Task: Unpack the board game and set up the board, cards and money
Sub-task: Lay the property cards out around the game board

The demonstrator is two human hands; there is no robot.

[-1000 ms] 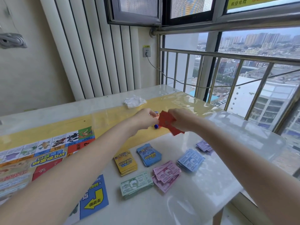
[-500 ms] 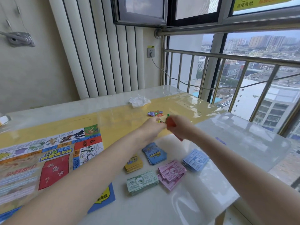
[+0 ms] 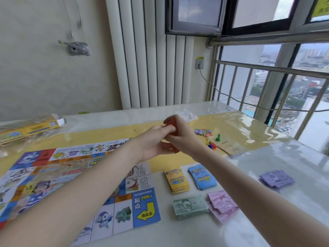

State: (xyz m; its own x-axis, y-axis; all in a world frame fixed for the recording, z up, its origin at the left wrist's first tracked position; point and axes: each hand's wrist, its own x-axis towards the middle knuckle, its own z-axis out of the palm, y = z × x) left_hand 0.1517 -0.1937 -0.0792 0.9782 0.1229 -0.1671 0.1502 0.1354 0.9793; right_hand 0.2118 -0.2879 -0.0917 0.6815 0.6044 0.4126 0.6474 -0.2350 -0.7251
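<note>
Gripping red packet, both hands above board; card decks, money nearby.

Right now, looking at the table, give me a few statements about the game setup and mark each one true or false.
1. Both hands, left hand and right hand, hold a red object above the table. True.
2. The yellow cards lie right of the blue cards. False: the yellow cards lie left of the blue ones.
3. The green money lies beside the pink money. True.
4. The board is still folded shut. False: it lies open and flat on the table.
5. The purple money is stacked on the pink money. False: it lies apart, further right.
6. A green pawn stands on the table beyond the hands. True.
</note>
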